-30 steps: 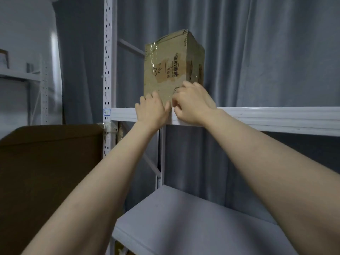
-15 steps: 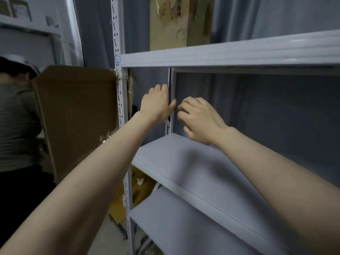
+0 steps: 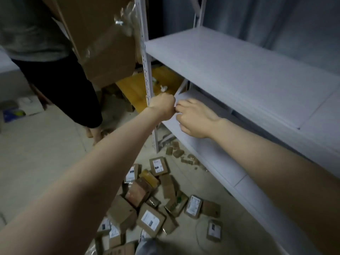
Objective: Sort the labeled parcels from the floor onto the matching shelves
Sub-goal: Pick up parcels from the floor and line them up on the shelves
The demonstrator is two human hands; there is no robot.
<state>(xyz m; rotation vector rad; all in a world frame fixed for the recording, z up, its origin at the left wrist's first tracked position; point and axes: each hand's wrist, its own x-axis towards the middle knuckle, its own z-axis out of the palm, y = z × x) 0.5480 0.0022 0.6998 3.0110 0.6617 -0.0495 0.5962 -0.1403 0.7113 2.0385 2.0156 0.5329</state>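
Several small brown parcels (image 3: pixel 150 218) with white labels lie in a loose pile on the floor, below my arms and left of the rack. One labelled parcel (image 3: pixel 158 165) lies nearest the rack's post. My left hand (image 3: pixel 162 105) is curled into a fist and holds nothing, just in front of the white upright post (image 3: pixel 147 70). My right hand (image 3: pixel 195 122) hovers beside it over the left front corner of the lower shelf (image 3: pixel 211 159), fingers loosely curled and empty. The two hands almost touch.
A bare grey-white shelf (image 3: pixel 239 70) runs above the lower one. Another person (image 3: pixel 55 70) stands at the left, next to a large taped cardboard box (image 3: pixel 103 43). A yellow board (image 3: pixel 136 89) lies behind the post. Small cardboard scraps (image 3: pixel 176 152) litter the floor under the rack.
My view swung down from the top shelf and its big box to the floor pile. Both hands came off the box and dropped low. My left hand closed into a fist.
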